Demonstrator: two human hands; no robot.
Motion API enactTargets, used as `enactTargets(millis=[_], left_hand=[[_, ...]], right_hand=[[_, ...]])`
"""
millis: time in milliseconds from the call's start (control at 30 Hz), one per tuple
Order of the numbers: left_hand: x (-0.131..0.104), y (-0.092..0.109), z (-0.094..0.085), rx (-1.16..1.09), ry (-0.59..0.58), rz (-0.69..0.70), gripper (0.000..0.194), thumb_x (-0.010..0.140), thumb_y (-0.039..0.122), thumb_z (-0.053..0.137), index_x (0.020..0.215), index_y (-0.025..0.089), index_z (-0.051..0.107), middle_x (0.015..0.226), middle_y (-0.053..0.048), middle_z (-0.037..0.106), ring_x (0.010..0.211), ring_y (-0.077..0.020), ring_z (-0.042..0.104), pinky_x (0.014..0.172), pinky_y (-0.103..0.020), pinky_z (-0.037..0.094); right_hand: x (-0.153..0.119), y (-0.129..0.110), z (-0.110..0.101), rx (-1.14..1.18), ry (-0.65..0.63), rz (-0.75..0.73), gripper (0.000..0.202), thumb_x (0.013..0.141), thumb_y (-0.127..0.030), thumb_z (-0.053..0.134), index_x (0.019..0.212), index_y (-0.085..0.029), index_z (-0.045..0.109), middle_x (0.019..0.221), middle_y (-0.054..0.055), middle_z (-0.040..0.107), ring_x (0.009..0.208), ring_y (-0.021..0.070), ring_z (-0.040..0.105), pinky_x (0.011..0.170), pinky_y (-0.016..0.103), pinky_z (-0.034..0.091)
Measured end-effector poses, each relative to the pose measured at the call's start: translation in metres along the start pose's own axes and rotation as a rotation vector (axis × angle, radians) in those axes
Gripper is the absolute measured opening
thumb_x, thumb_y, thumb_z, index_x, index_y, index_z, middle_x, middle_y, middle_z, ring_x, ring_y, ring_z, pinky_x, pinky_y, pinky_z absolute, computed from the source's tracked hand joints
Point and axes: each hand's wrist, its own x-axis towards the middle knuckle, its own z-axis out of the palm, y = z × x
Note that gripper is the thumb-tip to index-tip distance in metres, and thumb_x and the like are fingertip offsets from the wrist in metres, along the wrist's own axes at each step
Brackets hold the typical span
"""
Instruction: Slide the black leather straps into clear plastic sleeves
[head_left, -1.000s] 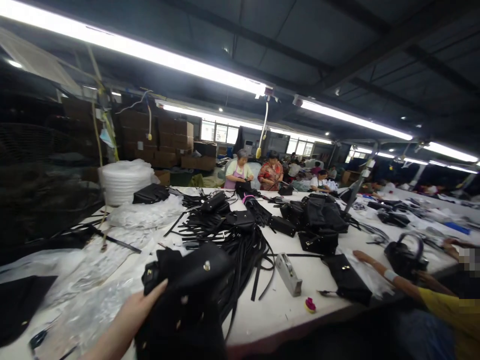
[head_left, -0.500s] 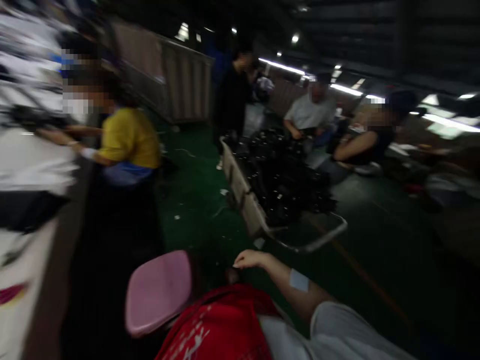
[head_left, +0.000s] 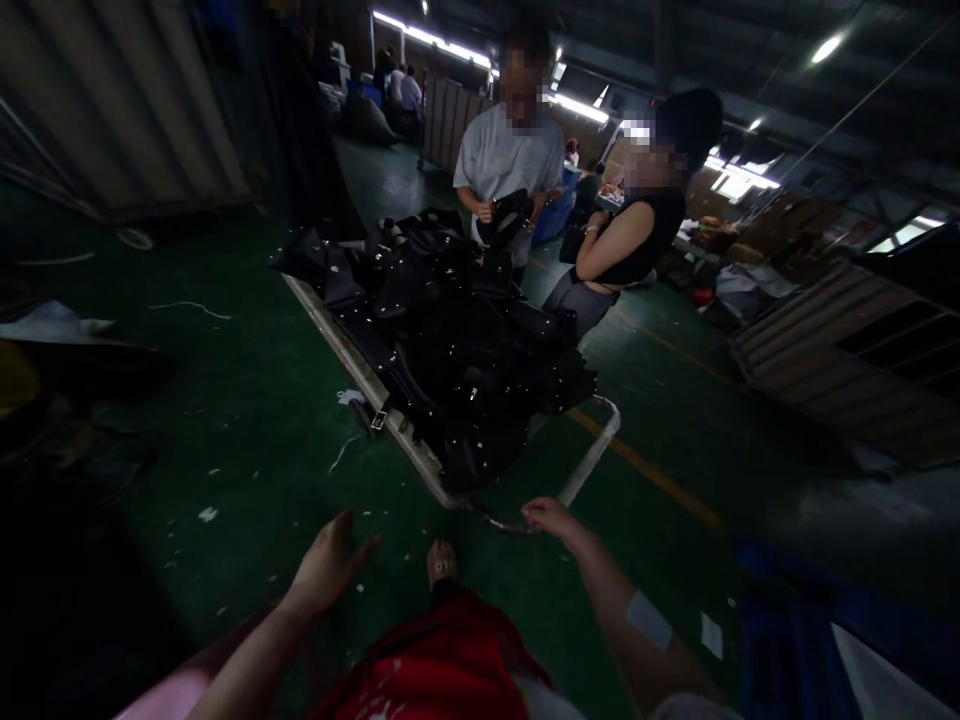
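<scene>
My left hand (head_left: 330, 565) is held out low over the green floor, thumb and fingers apart, with nothing in it. My right hand (head_left: 551, 518) has its fingers curled together and overlaps the bent metal handle (head_left: 592, 460) of a cart in view. I cannot tell whether it touches the handle; no object shows in its fingers. A patch (head_left: 649, 620) is on my right forearm. Ahead, a heap of black pieces with small shiny metal fittings (head_left: 450, 340), perhaps bags, covers the low cart (head_left: 341, 350).
Behind the heap, a person in a grey shirt (head_left: 510, 155) handles a black item; another in a dark sleeveless top (head_left: 637, 235) stands to the right. A tall wheeled bin (head_left: 150, 110) is at left, another bin (head_left: 847, 370) at right. A pink stool (head_left: 165, 695) is beside me.
My view has turned right and come nearer the cart. My left hand has come into view, and my right hand now overlaps the cart's handle. The stool has slid toward the lower left edge.
</scene>
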Motion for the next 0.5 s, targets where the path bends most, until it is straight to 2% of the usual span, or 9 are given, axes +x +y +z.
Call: enactTargets(millis=[67, 133, 233, 300, 367, 433, 500], left_hand=[[0.047, 0.062, 0.025, 0.170, 0.007, 0.159, 0.076, 0.079, 0.046, 0.053, 0.137, -0.002, 0.038, 0.139, -0.025, 0.049, 0.130, -0.0337, 0.047, 0.109, -0.043, 0.038], [0.083, 0.118, 0.054, 0.301, 0.006, 0.313, 0.076, 0.077, 0.041, 0.057, 0.139, 0.001, 0.037, 0.143, -0.024, 0.045, 0.134, -0.0335, 0.042, 0.112, -0.044, 0.033], [0.116, 0.174, 0.096, 0.463, -0.079, 0.431, 0.087, 0.068, 0.037, 0.067, 0.143, 0.006, 0.035, 0.151, -0.023, 0.035, 0.140, -0.0355, 0.031, 0.116, -0.046, 0.026], [0.127, 0.194, 0.117, 0.573, -0.131, 0.433, 0.095, 0.062, 0.032, 0.072, 0.145, 0.005, 0.034, 0.152, -0.025, 0.031, 0.141, -0.0396, 0.026, 0.117, -0.050, 0.020], [0.135, 0.204, 0.129, 0.650, -0.130, 0.406, 0.095, 0.062, 0.026, 0.071, 0.146, 0.002, 0.032, 0.150, -0.028, 0.033, 0.140, -0.0430, 0.026, 0.116, -0.054, 0.016], [0.144, 0.210, 0.133, 0.654, -0.124, 0.356, 0.090, 0.065, 0.020, 0.066, 0.146, 0.001, 0.032, 0.145, -0.029, 0.040, 0.136, -0.0435, 0.032, 0.114, -0.055, 0.017], [0.155, 0.213, 0.131, 0.605, -0.152, 0.302, 0.080, 0.068, 0.014, 0.061, 0.143, 0.003, 0.036, 0.139, -0.027, 0.047, 0.131, -0.0402, 0.040, 0.111, -0.054, 0.022]], right_hand=[[0.039, -0.006, -0.038, 0.034, 0.114, 0.021, 0.026, 0.072, -0.034, 0.067, 0.088, -0.014, 0.067, 0.076, 0.004, 0.068, 0.076, 0.0187, 0.064, 0.072, 0.029, 0.048], [0.078, -0.019, -0.079, 0.063, 0.228, 0.042, 0.030, 0.071, -0.038, 0.068, 0.090, -0.015, 0.066, 0.083, 0.006, 0.069, 0.084, 0.0208, 0.064, 0.076, 0.031, 0.049], [0.136, -0.047, -0.139, 0.091, 0.377, 0.068, 0.037, 0.067, -0.042, 0.072, 0.092, -0.016, 0.065, 0.094, 0.008, 0.069, 0.093, 0.0237, 0.064, 0.083, 0.033, 0.048], [0.175, -0.071, -0.174, 0.112, 0.461, 0.074, 0.043, 0.065, -0.043, 0.076, 0.096, -0.016, 0.065, 0.102, 0.010, 0.068, 0.100, 0.0253, 0.062, 0.088, 0.034, 0.046], [0.213, -0.096, -0.200, 0.152, 0.523, 0.077, 0.050, 0.064, -0.045, 0.078, 0.100, -0.014, 0.064, 0.109, 0.014, 0.067, 0.106, 0.0267, 0.059, 0.090, 0.034, 0.045], [0.247, -0.117, -0.216, 0.222, 0.544, 0.080, 0.054, 0.064, -0.047, 0.079, 0.101, -0.011, 0.063, 0.108, 0.017, 0.066, 0.106, 0.0270, 0.060, 0.086, 0.033, 0.046], [0.276, -0.135, -0.220, 0.324, 0.521, 0.070, 0.054, 0.066, -0.048, 0.078, 0.101, -0.008, 0.063, 0.100, 0.016, 0.068, 0.097, 0.0251, 0.063, 0.079, 0.032, 0.049]])
